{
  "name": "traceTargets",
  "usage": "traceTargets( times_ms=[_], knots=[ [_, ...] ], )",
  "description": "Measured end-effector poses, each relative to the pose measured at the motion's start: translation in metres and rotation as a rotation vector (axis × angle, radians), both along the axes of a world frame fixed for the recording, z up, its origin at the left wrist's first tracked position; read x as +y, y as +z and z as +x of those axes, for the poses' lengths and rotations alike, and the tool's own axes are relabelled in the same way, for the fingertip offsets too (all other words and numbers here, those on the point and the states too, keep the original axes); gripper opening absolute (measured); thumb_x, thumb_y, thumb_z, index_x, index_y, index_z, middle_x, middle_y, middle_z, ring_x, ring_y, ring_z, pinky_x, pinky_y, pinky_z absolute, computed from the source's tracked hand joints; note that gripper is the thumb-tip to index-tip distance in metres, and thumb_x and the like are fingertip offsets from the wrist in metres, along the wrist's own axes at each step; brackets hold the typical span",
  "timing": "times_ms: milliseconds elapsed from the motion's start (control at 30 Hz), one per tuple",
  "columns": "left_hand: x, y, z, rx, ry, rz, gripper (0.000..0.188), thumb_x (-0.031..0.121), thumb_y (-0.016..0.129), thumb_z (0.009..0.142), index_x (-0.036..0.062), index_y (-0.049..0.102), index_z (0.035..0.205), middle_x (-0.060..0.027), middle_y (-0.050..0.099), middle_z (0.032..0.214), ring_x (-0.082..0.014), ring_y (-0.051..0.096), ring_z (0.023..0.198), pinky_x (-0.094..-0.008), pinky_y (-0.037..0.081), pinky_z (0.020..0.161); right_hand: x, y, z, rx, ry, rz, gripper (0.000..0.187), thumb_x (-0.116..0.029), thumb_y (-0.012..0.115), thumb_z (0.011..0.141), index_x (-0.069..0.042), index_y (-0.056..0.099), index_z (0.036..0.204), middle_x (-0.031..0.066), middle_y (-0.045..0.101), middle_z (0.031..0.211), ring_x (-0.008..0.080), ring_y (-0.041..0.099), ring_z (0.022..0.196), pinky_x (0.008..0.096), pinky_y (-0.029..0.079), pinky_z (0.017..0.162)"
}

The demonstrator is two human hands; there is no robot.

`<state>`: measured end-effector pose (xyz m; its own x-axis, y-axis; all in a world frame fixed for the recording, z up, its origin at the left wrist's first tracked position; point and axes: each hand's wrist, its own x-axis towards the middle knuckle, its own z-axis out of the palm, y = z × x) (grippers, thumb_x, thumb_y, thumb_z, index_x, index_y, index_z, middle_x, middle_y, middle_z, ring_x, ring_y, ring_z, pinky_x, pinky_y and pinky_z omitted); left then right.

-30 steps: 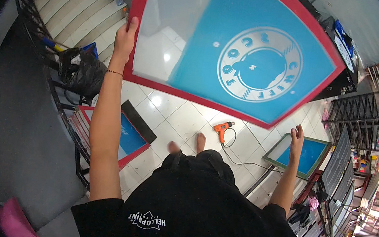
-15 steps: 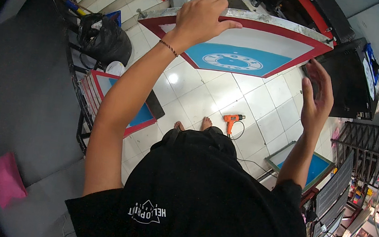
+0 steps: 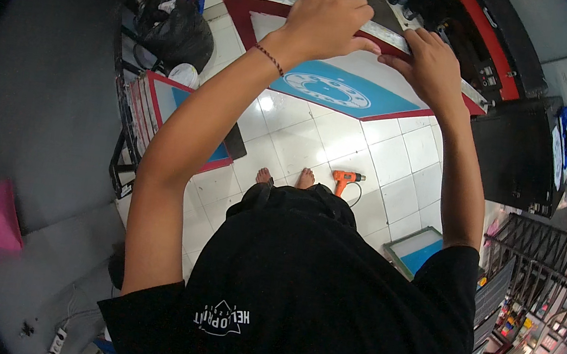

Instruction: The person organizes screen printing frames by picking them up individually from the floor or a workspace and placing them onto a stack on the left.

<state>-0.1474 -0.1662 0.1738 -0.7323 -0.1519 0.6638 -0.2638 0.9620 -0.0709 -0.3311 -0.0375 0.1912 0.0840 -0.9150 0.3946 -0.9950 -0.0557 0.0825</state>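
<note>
A screen printing frame (image 3: 340,88) with a red-taped border, white and blue mesh and a ring design is held up tilted before me. My left hand (image 3: 329,21) is closed over its upper edge, thumb on the near side. Further right along the same edge, my right hand (image 3: 431,62) grips it too, its thumb pointing toward the left one. The fingertips of both hands curl out of sight behind the edge.
An orange heat gun (image 3: 346,177) lies on the tiled floor by my feet. Left are stacked frames (image 3: 141,113) on a rack and a black plastic bag (image 3: 174,33). A black cabinet (image 3: 509,152) stands right; a green-edged frame (image 3: 402,247) sits lower right.
My right hand, apart from the screen printing frame at its right corner before, has come up and left onto the upper edge. The frame has turned, its right end lower. The view has shifted.
</note>
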Motion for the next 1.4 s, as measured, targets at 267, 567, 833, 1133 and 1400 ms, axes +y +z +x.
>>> traceTargets(
  times_ms=[267,567,833,1133,1400],
  knots=[
    [0.003,0.005,0.017,-0.095,0.084,-0.002,0.044,0.052,0.07,0.076,0.0093,0.065,0.087,-0.0027,0.062,0.091,-0.0212,0.058,0.09,-0.0366,0.046,0.08,0.005,0.009,0.015,0.073,0.0,-0.127,0.048,-0.047,0.075,0.07,-0.009,0.062,0.096,0.0069,0.063,0.088,0.0268,0.06,0.088,0.0401,0.045,0.073],
    [0.003,0.023,0.05,0.097,-0.01,0.208,0.043,0.043,0.075,0.072,0.0039,0.057,0.077,-0.0119,0.057,0.084,-0.0314,0.055,0.085,-0.0426,0.042,0.078,0.002,0.027,0.006,0.135,0.041,-0.046,0.042,-0.042,0.074,0.073,-0.009,0.062,0.096,0.0064,0.062,0.086,0.0239,0.061,0.085,0.0371,0.049,0.071],
    [0.014,-0.02,0.184,0.578,0.3,0.142,0.025,0.02,0.07,0.085,0.0046,0.065,0.105,-0.0124,0.066,0.105,-0.0247,0.061,0.099,-0.0362,0.045,0.089,-0.005,0.047,0.007,0.15,0.052,-0.028,0.043,-0.041,0.074,0.076,-0.007,0.063,0.099,0.0085,0.064,0.09,0.0254,0.063,0.085,0.0376,0.051,0.073],
    [0.134,-0.284,0.348,0.212,0.86,1.168,0.028,0.024,0.055,0.095,-0.003,0.062,0.096,-0.0177,0.066,0.091,-0.03,0.064,0.084,-0.0371,0.049,0.076,-0.013,0.064,0.003,0.102,0.009,-0.008,0.039,-0.043,0.072,0.078,-0.007,0.06,0.089,0.0096,0.062,0.083,0.0269,0.063,0.076,0.0383,0.049,0.067],
    [0.276,-0.441,0.412,-0.206,1.05,1.836,0.036,0.035,0.06,0.089,-0.0005,0.061,0.084,-0.0137,0.065,0.077,-0.0267,0.061,0.067,-0.0364,0.048,0.064,-0.015,0.069,0.001,0.092,-0.058,0.077,0.046,-0.043,0.071,0.08,-0.005,0.064,0.103,0.0131,0.065,0.094,0.0265,0.066,0.086,0.0383,0.051,0.073]
  ],
)
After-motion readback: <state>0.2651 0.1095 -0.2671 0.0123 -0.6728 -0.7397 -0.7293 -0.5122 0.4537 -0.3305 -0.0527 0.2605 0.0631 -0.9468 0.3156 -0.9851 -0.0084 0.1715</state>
